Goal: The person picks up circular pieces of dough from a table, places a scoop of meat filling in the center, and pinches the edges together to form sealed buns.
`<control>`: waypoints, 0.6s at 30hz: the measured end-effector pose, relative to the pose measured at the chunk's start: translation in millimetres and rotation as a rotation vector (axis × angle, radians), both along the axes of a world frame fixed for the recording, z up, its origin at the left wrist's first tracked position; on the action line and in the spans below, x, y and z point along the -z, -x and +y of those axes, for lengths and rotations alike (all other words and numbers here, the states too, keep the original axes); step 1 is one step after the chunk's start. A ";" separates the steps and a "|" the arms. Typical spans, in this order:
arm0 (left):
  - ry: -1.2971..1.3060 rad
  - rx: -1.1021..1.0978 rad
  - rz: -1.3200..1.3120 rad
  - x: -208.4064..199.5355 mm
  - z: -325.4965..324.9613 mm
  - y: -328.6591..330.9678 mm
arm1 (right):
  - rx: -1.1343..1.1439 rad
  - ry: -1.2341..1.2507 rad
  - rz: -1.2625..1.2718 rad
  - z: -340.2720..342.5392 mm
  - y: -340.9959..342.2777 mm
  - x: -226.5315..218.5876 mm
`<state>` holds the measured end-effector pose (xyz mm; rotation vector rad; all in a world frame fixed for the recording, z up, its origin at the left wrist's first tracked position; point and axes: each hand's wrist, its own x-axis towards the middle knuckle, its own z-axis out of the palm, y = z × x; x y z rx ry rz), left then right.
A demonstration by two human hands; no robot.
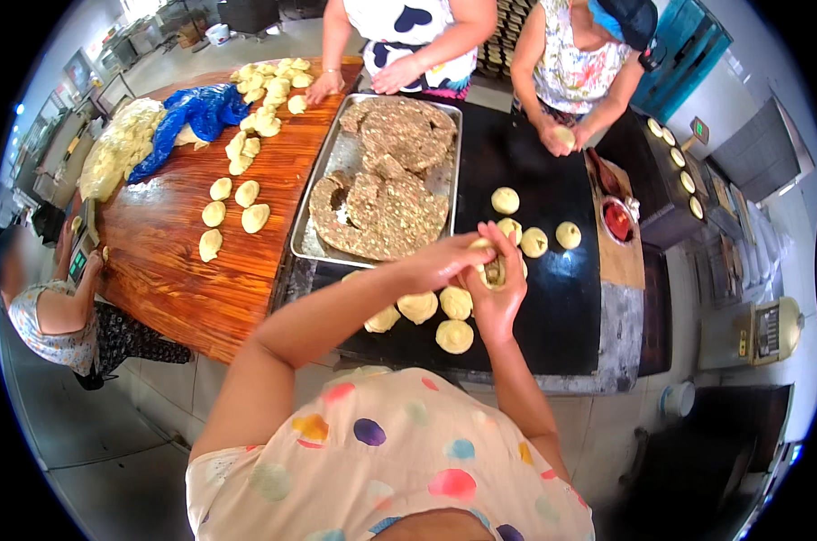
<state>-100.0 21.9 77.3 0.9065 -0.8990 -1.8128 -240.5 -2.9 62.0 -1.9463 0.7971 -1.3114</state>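
A pale dough bun (493, 272) with brown filling showing in its opening sits cupped in my right hand (501, 302). My left hand (451, 261) reaches across from the left, its fingers closed at the bun's upper rim. Below my hands, pale dough rounds (454, 336) lie on the black worktop (552, 316). Beyond them are several round filled buns (534, 242), some with a dark spot on top. Left of my hands, a metal tray (456, 171) carries large mounds of brown, speckled filling (395, 212).
A wooden table (169, 288) at left bears dough pieces (255, 216), a large dough mass (120, 149) and blue plastic (187, 122). Two people stand across, one holding a bun (563, 137); another works at far left by a scale (77, 263). A bowl of red stuff (617, 221) stands right.
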 end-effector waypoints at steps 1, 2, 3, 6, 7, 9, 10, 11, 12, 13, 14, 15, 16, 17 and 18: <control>0.302 -0.009 -0.206 4.6 -5.5 -8.5 | -0.023 -0.093 -0.081 -0.1 -1.3 -2.7; 0.337 -0.049 -0.183 4.6 -7.2 -8.0 | -0.040 -0.189 -0.167 -2.7 -3.4 -3.0; 0.366 -0.093 -0.155 5.3 -7.1 -6.0 | -0.053 -0.190 -0.230 -5.2 -4.7 -8.2; 0.399 -0.414 -0.490 17.1 -10.3 19.7 | 0.010 -0.108 -0.347 -17.7 -18.0 9.3; 0.337 -0.391 -0.535 17.3 -13.5 20.2 | 0.058 -0.125 -0.374 -17.6 -22.8 8.1; 0.310 -0.350 -0.591 19.3 -18.7 19.5 | 0.029 -0.153 -0.320 -23.7 -18.5 10.8; 0.339 -0.336 -0.607 18.4 -18.7 17.8 | -0.013 -0.177 -0.269 -26.9 -14.6 10.0; 0.368 -0.324 -0.622 16.9 -17.2 16.7 | -0.050 -0.077 -0.262 -30.1 -12.5 8.1; 0.334 -0.289 -0.416 14.1 -14.2 15.0 | -0.088 0.024 -0.254 -32.0 -9.7 4.7; 0.306 -0.256 -0.210 -6.9 -11.0 14.0 | -0.116 0.056 -0.181 -34.2 -6.9 4.0; 0.275 -0.222 -0.005 -17.5 -9.2 12.1 | -0.144 0.091 -0.111 -35.8 -4.3 3.5; 0.211 -0.133 0.128 -0.7 -20.8 1.6 | -0.172 0.127 -0.044 -37.5 -1.4 2.8; 0.088 -0.166 0.191 -3.7 -20.0 1.1 | -0.237 0.168 0.030 -42.1 1.5 5.7; -0.035 -0.199 0.252 -10.9 -18.3 1.8 | -0.204 0.133 -0.030 -41.4 2.8 9.2; -0.160 -0.229 0.311 -13.9 -17.5 2.3 | -0.170 0.098 -0.089 -38.8 3.2 12.2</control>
